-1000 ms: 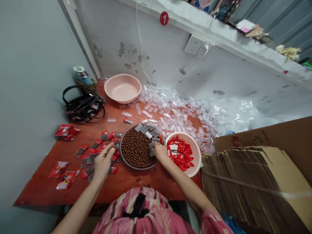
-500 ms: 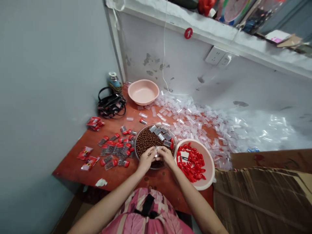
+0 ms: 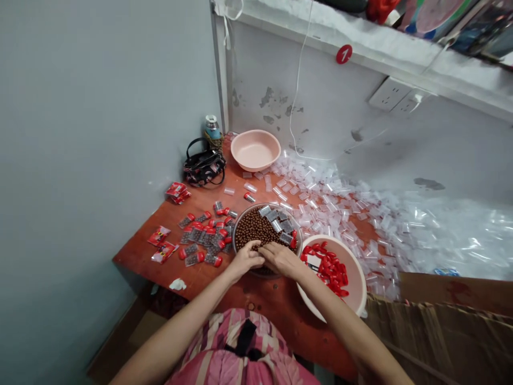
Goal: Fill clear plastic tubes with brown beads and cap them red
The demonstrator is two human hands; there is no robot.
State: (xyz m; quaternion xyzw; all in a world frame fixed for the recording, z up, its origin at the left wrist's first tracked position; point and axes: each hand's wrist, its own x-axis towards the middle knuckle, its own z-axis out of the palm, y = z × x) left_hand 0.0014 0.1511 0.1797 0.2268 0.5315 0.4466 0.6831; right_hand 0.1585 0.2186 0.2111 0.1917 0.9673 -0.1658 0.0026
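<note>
Both hands meet over the near part of a round bowl [image 3: 234,235] of brown beads [image 3: 252,227]. My left hand [image 3: 246,258] has its fingers curled at the bowl's near left; what it holds, if anything, is hidden. Bent over the beads, my right hand [image 3: 278,258] touches or nearly touches the left one, and its fingertips are hidden. Several clear containers [image 3: 276,225] lie on the beads at the bowl's far right. To the right, a pink basin [image 3: 355,267] holds red caps [image 3: 334,270]. Filled, red-capped containers [image 3: 208,238] are heaped left of the bowl.
Clear empty containers [image 3: 328,198] spread across the back right. A second pink basin [image 3: 256,149] stands at the back, beside a black bag [image 3: 204,167] and a bottle [image 3: 212,127]. Red packets [image 3: 163,251] lie at the left; cardboard [image 3: 441,334] is at the right.
The view has shifted, so the table appears further right. My hands have lowered towards the beads, and the small clear item seen between them is hidden now.
</note>
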